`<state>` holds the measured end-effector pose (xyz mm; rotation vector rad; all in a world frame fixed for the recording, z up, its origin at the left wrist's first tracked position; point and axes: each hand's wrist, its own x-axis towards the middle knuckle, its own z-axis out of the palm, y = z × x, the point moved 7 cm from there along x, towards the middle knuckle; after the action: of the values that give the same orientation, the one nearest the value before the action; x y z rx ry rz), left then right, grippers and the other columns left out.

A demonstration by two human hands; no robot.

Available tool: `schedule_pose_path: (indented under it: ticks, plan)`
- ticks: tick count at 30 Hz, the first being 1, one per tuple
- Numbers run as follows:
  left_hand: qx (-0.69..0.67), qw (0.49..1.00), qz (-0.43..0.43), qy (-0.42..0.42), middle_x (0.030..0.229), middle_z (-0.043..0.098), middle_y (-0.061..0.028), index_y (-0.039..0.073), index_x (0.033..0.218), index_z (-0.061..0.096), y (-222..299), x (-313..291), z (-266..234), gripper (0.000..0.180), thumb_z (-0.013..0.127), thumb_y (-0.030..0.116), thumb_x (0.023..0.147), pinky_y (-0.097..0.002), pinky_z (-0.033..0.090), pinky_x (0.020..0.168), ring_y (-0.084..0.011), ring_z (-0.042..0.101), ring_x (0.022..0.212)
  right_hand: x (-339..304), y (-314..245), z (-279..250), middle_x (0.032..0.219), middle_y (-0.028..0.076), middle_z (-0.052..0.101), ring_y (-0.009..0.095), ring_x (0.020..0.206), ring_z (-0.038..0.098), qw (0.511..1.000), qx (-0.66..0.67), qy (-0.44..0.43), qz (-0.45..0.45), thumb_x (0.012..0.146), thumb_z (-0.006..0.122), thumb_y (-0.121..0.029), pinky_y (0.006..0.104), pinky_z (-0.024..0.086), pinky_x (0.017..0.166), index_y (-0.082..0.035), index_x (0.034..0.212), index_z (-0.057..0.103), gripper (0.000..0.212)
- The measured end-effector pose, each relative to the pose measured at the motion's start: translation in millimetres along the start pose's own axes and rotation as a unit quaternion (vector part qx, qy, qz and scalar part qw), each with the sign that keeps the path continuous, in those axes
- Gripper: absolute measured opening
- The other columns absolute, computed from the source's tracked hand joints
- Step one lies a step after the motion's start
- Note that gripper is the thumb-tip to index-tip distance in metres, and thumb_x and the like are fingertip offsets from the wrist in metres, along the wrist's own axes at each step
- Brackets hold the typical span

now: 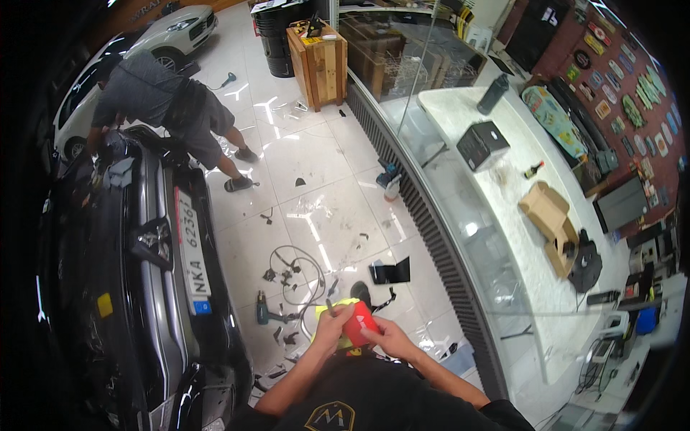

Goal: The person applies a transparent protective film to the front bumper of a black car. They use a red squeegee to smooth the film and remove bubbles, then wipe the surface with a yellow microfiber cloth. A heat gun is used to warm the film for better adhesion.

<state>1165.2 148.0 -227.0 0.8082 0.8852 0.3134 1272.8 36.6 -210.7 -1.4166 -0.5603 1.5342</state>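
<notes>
My two hands are close together in front of my body. Between them is a flat red piece with rounded edges (361,325), too small to tell its exact kind. My right hand (384,339) grips its right side with thumb and fingers. My left hand (335,325) is closed at its left edge, with a short thin dark tool (330,304) sticking up from the fingers. Bright yellow material (320,313) shows behind the left hand; whether the hand holds it I cannot tell. A teal heat gun (263,309) lies on the floor left of my hands.
To the left stands a black car (93,251), a co-worker (169,97) bending over it. Dark scraps and a cable (320,269) litter the tiled floor (316,179). A black tablet-like panel (392,271) lies ahead. Glass and a dark ribbed base (424,223) border a white table (517,230).
</notes>
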Motion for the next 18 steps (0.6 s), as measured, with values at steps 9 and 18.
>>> schedule_pose_path:
  ticks: [9, 18]
  plan:
    - [0.124, 0.991, 0.053, 0.005, 0.063, 0.043, 0.0093, 0.004, 0.095, 0.076, 222.7, 209.9, 68.0, 0.037, 0.058, 0.035, 0.106, -0.0241, 0.023, 0.05, -0.003, 0.029, 0.053, 109.3, -263.9, -209.9, 0.109, 0.007, 0.071, 0.013, 0.087, 0.07, 0.965, 0.038, 0.154, -0.207, 0.102, 0.063, -0.01, 0.0244, 0.056, 0.063, 0.001, 0.131, 0.062, 0.031]
    - [0.388, 0.886, -0.062, 0.247, 0.084, 0.074, -0.0208, -0.001, 0.093, 0.078, 181.7, 293.6, -107.0, 0.05, 0.065, 0.047, 0.093, -0.0438, 0.053, 0.079, -0.0322, 0.072, 0.085, 225.4, -515.7, -133.7, 0.092, 0.008, 0.066, 0.02, 0.072, 0.066, 0.828, -0.283, -0.178, -0.45, 0.082, 0.072, 0.0, 0.0302, 0.052, 0.061, -0.006, 0.106, 0.078, 0.026]
